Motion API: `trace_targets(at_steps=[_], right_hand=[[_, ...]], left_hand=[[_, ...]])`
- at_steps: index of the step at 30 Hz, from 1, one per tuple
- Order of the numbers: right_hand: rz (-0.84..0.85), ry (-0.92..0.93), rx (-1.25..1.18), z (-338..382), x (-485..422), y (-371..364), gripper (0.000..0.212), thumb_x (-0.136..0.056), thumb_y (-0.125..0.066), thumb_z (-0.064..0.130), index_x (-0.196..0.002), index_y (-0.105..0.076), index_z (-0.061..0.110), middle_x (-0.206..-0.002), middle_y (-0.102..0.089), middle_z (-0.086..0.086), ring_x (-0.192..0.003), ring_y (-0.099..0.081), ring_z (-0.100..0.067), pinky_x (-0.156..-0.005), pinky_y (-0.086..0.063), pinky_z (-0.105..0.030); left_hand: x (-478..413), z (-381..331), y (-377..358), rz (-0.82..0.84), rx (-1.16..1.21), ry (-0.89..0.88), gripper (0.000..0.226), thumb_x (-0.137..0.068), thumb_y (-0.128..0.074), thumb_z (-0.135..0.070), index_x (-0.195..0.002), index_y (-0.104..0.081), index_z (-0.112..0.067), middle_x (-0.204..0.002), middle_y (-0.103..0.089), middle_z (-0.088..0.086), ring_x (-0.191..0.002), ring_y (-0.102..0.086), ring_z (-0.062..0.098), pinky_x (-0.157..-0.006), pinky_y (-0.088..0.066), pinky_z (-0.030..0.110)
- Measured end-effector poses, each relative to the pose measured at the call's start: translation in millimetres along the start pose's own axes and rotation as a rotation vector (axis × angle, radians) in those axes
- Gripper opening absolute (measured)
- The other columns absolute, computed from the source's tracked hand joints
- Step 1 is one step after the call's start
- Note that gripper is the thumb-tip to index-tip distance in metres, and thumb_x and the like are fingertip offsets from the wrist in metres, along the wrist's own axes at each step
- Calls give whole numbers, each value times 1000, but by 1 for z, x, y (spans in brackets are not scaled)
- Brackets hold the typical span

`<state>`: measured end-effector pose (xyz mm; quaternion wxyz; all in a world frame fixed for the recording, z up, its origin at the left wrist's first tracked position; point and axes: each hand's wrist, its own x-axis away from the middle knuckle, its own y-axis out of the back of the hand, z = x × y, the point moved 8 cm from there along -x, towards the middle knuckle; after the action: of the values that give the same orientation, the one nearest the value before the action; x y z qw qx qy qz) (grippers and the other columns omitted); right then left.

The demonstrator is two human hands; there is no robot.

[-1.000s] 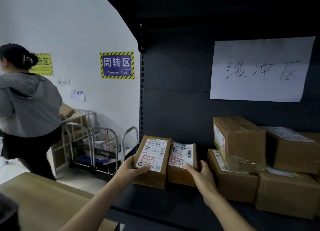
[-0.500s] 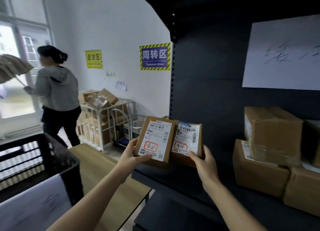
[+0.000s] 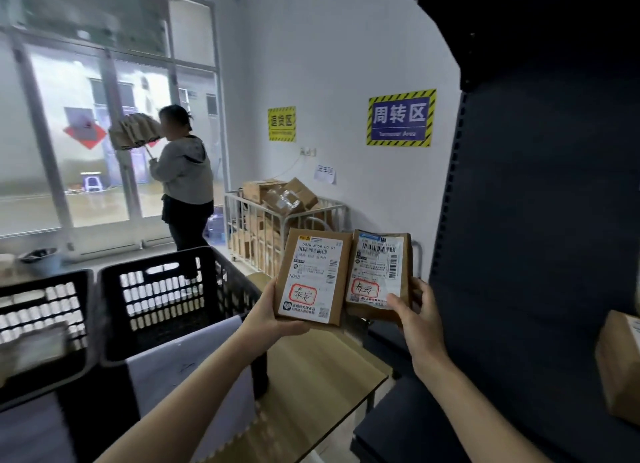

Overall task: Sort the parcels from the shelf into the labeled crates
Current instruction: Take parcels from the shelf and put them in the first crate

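N058 parcel (image 3: 311,275) and taped parcel (image 3: 379,279) have been lifted off the shelf (image 3: 536,220) and carried clear to its left, gripped by left hand (image 3: 273,310) and right hand (image 3: 419,318). Black crate (image 3: 166,306) brought into view, further left of the shelf.

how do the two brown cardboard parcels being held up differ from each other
The brown cardboard parcel with the yellow logo, in the left hand, has a flat label and looks wider. The brown cardboard parcel with the blue header, in the right hand, has a wrinkled label and looks narrower. Both carry a red-ringed handwritten mark low on the label.
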<state>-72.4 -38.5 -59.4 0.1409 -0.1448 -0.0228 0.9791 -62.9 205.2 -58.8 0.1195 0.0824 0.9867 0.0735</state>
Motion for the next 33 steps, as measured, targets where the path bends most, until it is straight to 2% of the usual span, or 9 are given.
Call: trace_targets(at_steps=[6,11,16,20,22,24,26,29,33], right_hand=[[137,41,-10,11,18,-97,40,-80,-66,10,-105,-48,36,-106,-60,10,-101,-60,-14,-85,-51,-35],[226,60,-4,13,42,-190,47,-80,-66,6,-115,-47,30,-115,-61,1,-106,-57,-13,-88,-46,-29],[339,24,-30,10,74,-287,49,-80,-65,8,-113,-48,40,-120,-60,-2,-111,-58,-18,-100,-45,-44],[400,33,-14,11,98,-350,43,-80,-65,13,-98,-50,49,-121,-56,0,-112,-54,-17,-91,-44,-30],[423,16,-10,7,105,-375,43,-81,-65,13,-105,-48,45,-124,-55,-2,-114,-53,-19,-95,-44,-33],[443,-5,8,3,110,-397,50,-81,-65,15,-123,-46,36,-131,-50,-6,-120,-49,-22,-103,-41,-42],[479,-8,15,2,115,-419,56,-82,-65,16,-130,-43,33,-133,-48,-6,-122,-48,-23,-105,-39,-47],[555,-6,-22,-1,122,-455,53,-82,-64,15,-127,-45,36,-132,-49,-6,-120,-50,-23,-103,-41,-48],[652,-24,-79,-12,132,-501,46,-82,-64,12,-109,-50,46,-125,-54,-4,-116,-54,-22,-98,-46,-45]], left_hand=[[33,4,96,-131,-14,4,76,-69,-73,10,-127,-35,-23,-109,-63,3,-93,-66,8,-71,-55,18],[68,11,186,-204,-39,11,75,-70,-74,9,-128,-36,-19,-110,-63,1,-92,-67,3,-71,-54,16],[103,20,276,-297,-53,30,77,-69,-73,9,-128,-33,-21,-112,-60,2,-101,-61,9,-77,-54,19],[127,27,338,-371,-125,39,73,-70,-75,2,-126,-34,-23,-107,-60,-6,-89,-63,-4,-66,-50,6],[139,34,361,-402,-136,52,71,-70,-76,0,-124,-35,-23,-106,-59,-7,-86,-63,-7,-63,-48,3],[150,41,382,-436,-135,68,72,-70,-77,-3,-125,-35,-23,-109,-59,-6,-92,-61,-1,-66,-50,8],[161,46,402,-469,-138,77,73,-69,-78,-6,-125,-34,-25,-111,-59,-6,-98,-59,2,-69,-50,13],[176,51,430,-526,-151,94,75,-69,-78,-7,-126,-34,-25,-112,-58,-6,-100,-59,3,-69,-49,10],[197,60,459,-584,-161,132,77,-70,-78,-9,-127,-31,-29,-114,-57,-7,-104,-56,3,-74,-47,10]])
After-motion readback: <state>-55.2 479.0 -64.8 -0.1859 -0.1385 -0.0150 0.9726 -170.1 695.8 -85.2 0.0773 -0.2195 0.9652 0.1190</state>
